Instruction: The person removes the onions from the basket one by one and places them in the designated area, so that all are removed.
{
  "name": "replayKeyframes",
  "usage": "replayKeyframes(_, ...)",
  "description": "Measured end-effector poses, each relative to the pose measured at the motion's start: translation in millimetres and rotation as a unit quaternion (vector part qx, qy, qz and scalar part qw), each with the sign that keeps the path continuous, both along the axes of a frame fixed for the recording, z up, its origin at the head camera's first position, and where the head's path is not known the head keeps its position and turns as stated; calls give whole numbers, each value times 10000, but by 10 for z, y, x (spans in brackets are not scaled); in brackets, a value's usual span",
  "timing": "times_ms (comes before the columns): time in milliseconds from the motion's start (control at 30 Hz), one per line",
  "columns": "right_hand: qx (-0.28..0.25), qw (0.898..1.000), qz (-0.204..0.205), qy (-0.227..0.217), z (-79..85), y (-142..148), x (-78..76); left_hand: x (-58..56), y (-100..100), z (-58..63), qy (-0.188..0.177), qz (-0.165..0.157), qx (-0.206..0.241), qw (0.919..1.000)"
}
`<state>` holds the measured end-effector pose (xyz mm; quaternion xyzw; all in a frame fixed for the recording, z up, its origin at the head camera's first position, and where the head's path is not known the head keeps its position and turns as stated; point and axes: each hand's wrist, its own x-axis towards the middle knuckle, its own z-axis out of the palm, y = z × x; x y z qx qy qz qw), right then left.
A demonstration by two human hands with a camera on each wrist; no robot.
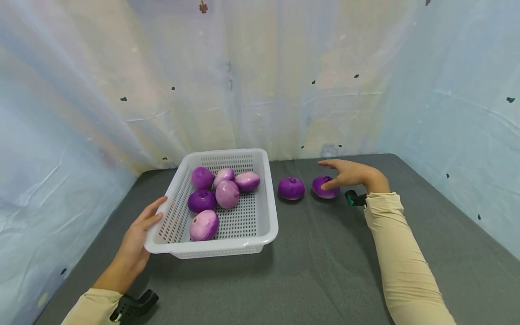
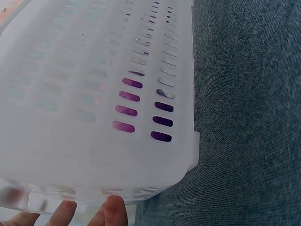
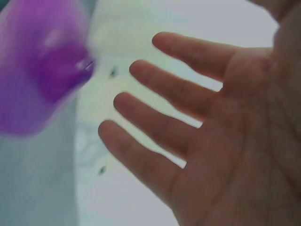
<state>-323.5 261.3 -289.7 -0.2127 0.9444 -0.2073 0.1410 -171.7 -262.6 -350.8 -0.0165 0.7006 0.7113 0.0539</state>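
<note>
A white perforated plastic basket (image 1: 264, 216) sits left of the middle of the table, with several peeled purple onions (image 1: 227, 194) inside. My left hand (image 1: 134, 246) holds its near left rim; in the left wrist view fingertips (image 2: 115, 209) show at the bottom, by the basket's wall. Right of the basket, two more onions lie on the table: one (image 1: 291, 188) close to it and another (image 1: 326, 187) farther right. Over that farther one hovers my right hand (image 1: 352, 175), fingers spread. The right wrist view shows nothing in the palm, with a blurred onion (image 3: 42, 70) beyond the fingertips.
A dark grey cloth (image 1: 317, 271) covers the table. Pale patterned curtains (image 1: 252, 90) hang behind it and on both sides. Black bands (image 1: 134, 307) are worn on the wrists.
</note>
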Motion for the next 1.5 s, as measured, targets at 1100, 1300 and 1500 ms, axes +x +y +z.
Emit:
replayKeyframes(1100,-525,9777,1879,782,406,-1049,622,3,5,21,-76,80,-53,9999)
replayKeyframes(1300,-445,9744,2081,723,332,-1203,634,7,0,16,-37,63,37,10000)
replayKeyframes(1500,-555,9707,2249,644,264,-1350,686,5,1,10,-11,33,45,10000)
